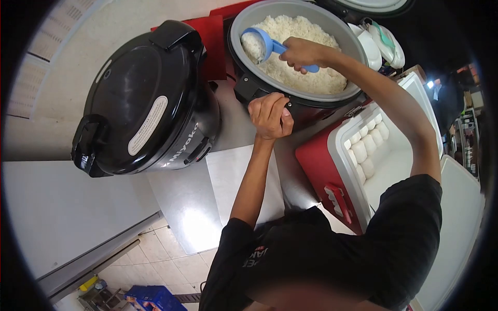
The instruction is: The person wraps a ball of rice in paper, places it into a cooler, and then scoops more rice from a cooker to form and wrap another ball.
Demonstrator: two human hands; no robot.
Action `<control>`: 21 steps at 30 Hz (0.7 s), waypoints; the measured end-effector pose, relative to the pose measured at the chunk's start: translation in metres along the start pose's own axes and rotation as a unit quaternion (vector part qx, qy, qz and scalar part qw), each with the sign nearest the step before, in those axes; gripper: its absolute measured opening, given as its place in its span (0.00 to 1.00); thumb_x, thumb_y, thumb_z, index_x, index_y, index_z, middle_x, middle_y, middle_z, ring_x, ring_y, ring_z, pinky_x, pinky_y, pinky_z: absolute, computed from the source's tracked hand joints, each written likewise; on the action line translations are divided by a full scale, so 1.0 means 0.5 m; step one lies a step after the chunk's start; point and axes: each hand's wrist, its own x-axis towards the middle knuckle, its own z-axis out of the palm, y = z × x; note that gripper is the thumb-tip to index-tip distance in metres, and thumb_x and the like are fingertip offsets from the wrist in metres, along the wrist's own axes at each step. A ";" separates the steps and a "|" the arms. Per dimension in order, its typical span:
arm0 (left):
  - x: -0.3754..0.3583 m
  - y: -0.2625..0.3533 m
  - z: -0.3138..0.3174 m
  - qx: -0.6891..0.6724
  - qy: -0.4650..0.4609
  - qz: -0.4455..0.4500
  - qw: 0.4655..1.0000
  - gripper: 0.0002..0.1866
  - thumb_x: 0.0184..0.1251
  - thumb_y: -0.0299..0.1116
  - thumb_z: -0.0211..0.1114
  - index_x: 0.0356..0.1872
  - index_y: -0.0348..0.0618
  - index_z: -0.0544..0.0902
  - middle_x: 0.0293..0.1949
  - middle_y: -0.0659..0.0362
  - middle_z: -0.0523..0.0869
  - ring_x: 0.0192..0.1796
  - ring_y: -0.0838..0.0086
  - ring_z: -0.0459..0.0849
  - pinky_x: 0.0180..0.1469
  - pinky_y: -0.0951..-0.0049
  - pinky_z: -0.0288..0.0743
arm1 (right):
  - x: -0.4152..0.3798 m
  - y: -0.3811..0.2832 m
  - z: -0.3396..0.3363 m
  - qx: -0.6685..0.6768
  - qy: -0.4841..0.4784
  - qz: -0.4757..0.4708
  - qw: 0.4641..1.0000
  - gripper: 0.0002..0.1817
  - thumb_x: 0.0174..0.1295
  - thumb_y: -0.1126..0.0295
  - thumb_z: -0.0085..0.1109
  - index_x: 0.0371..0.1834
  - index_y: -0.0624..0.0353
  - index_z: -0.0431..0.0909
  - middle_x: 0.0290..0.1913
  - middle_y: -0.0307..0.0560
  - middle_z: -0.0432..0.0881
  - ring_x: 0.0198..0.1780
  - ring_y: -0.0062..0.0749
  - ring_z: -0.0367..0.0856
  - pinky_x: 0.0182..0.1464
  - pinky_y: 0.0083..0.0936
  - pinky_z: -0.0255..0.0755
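Observation:
My right hand (303, 54) is wrapped round the handle of a blue scoop (268, 45), whose bowl holds white rice. Below the scoop lies a large mass of rice (306, 31) inside the open rice cooker (358, 49). At the cooker's near edge, by its black side handle, is my left hand (271, 115) with its fingers curled; whether they grip the handle is hard to see.
A closed black Miyako cooker (129, 98) stands on the left. On the right, an open red cooler (321, 160) holds several white wrapped bundles (365, 150). White paper (244, 176) lies on the metal counter (187, 207). Blue crates (153, 298) are on the floor.

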 end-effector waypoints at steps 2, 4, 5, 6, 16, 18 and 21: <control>-0.004 0.000 -0.001 0.007 -0.002 0.001 1.000 0.12 0.54 0.35 0.54 0.32 0.43 0.83 0.36 0.58 0.83 0.37 0.67 0.77 0.48 0.66 0.64 | -0.027 -0.001 0.010 0.016 -0.004 0.006 1.000 0.11 0.59 0.68 0.51 0.31 0.69 0.70 0.21 0.44 0.70 0.18 0.25 0.70 0.17 0.25 0.67; 0.000 -0.001 0.005 0.013 0.006 0.005 1.000 0.12 0.54 0.35 0.54 0.32 0.43 0.83 0.36 0.58 0.83 0.37 0.67 0.77 0.48 0.66 0.64 | -0.052 -0.003 0.000 -0.034 -0.056 -0.004 0.998 0.11 0.60 0.68 0.51 0.33 0.68 0.71 0.22 0.43 0.70 0.18 0.25 0.69 0.17 0.24 0.66; -0.003 -0.001 0.004 0.009 0.003 0.001 1.000 0.11 0.54 0.35 0.54 0.32 0.43 0.83 0.36 0.58 0.83 0.38 0.67 0.77 0.48 0.66 0.64 | -0.064 -0.002 -0.005 -0.033 -0.052 -0.002 0.998 0.11 0.60 0.68 0.51 0.33 0.68 0.71 0.22 0.43 0.70 0.18 0.25 0.69 0.17 0.24 0.66; -0.002 0.000 0.004 0.005 0.002 -0.002 1.000 0.11 0.55 0.35 0.53 0.31 0.43 0.83 0.36 0.59 0.83 0.38 0.67 0.77 0.48 0.67 0.63 | -0.075 -0.001 -0.013 -0.032 -0.057 0.010 0.998 0.11 0.60 0.68 0.52 0.35 0.67 0.72 0.21 0.40 0.69 0.17 0.22 0.67 0.16 0.22 0.64; 0.014 0.005 -0.012 0.012 -0.035 0.008 0.999 0.10 0.57 0.34 0.53 0.35 0.43 0.80 0.38 0.57 0.82 0.42 0.65 0.76 0.48 0.65 0.62 | -0.079 -0.003 -0.092 0.197 -0.150 0.051 0.968 0.18 0.64 0.67 0.52 0.55 0.62 0.74 0.19 0.27 0.60 0.13 0.07 0.53 0.11 0.07 0.50; 0.017 0.009 -0.014 0.015 -0.063 -0.011 0.998 0.11 0.58 0.34 0.52 0.37 0.44 0.79 0.40 0.57 0.81 0.45 0.64 0.75 0.48 0.64 0.62 | -0.081 -0.034 -0.103 0.330 -0.093 -0.014 0.939 0.17 0.68 0.66 0.49 0.53 0.67 0.72 0.19 0.28 0.61 0.13 0.07 0.54 0.11 0.07 0.52; 0.031 0.018 -0.029 -0.014 -0.080 -0.017 0.997 0.10 0.57 0.32 0.55 0.38 0.42 0.78 0.41 0.56 0.79 0.46 0.62 0.75 0.50 0.62 0.63 | 0.014 -0.018 -0.137 0.518 -0.172 -0.167 0.821 0.12 0.68 0.68 0.42 0.38 0.67 0.72 0.20 0.38 0.68 0.17 0.24 0.68 0.18 0.22 0.66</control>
